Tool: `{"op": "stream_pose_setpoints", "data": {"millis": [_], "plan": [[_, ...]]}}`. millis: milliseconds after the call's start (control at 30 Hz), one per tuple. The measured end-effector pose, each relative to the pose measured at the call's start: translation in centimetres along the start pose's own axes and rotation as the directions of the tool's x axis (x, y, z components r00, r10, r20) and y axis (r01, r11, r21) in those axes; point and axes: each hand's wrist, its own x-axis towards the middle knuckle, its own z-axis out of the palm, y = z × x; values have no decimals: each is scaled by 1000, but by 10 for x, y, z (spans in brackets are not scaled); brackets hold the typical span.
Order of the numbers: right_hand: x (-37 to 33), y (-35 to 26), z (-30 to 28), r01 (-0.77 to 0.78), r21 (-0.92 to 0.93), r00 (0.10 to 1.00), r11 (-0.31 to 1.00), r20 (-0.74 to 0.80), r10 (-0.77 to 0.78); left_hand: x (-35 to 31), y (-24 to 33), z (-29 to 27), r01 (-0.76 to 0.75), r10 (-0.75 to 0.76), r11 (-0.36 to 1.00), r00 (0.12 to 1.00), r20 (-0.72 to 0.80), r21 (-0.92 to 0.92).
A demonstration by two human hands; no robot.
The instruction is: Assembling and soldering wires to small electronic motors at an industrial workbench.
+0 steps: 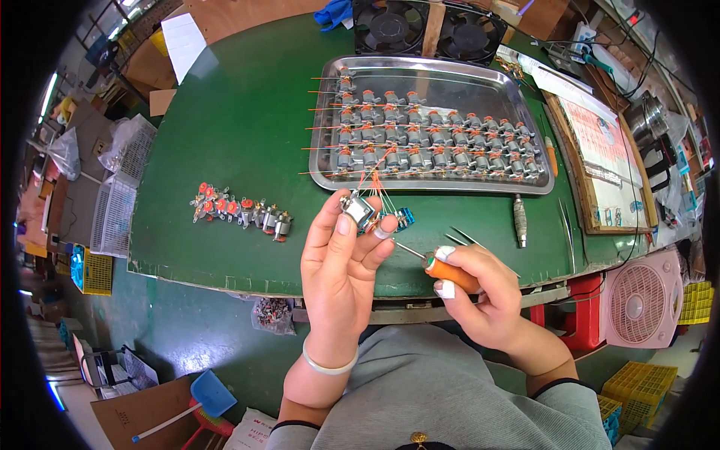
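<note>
My left hand [337,262], closed, pinches a small metal-cased component [360,211] between thumb and fingers. Orange and white wires [376,182] rise beside it toward the tray, and a small blue circuit board [405,217] shows just past the fingertips. An orange-handled screwdriver [454,274] is gripped in my right hand [491,296]. Its thin shaft points left at the left hand's fingers; whether the tip touches anything, I cannot tell. Dark tweezers [466,237] lie just beyond the right hand. White coverings are on some fingertips.
A metal tray [442,185] holds rows of similar components with orange wires. Several loose components [244,213] lie on the green table [217,135] at left. A metal-bodied tool [520,221] and a wooden-framed board [600,169] are at right. Two black fans [390,28] stand behind.
</note>
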Motion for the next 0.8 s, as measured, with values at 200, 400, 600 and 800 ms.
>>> {"op": "stream_pose_setpoints", "data": {"millis": [200, 400, 600, 800], "plan": [[-3, 2, 17, -45, 94, 995, 995, -88, 53, -2, -1, 4, -20, 20, 997, 1000, 11, 75], [2, -10, 14, -418, 475, 885, 774, 20, 466, 0, -6, 2, -56, 56, 997, 998, -1, 54], [2, 2, 19, 27, -131, 990, 991, -132, -44, 0, -11, 5, -106, 107, 992, 994, -15, 64], [0, 13, 4, -534, 845, 762, 17, 472, 443, -4, -10, 6, -153, 153, 984, 988, 4, 87]]}}
